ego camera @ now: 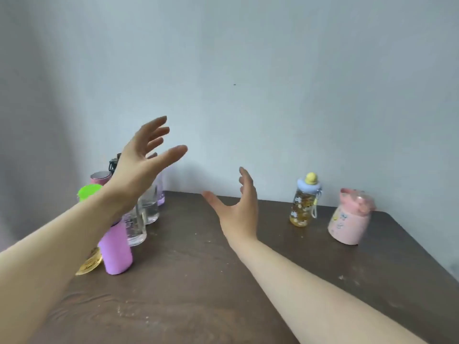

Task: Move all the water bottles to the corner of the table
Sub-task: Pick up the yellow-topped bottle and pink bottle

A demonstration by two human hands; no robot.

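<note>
1. Bottles cluster at the left of the frame on the table point(198, 281): a purple bottle point(116, 252), clear bottles point(139, 224).
2. Right of centre stand a yellow bottle point(301, 207) and a pink bottle point(349, 219).
3. Left hand point(139, 165) and right hand point(238, 207) hover spread, holding nothing.

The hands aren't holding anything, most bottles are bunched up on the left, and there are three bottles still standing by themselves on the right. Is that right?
Not quite. The head view shows two bottles alone on the right, not three: the yellow bottle with the blue cap and the pink bottle. The rest holds: the left hand and right hand are open and empty, and most bottles cluster on the left.
</note>
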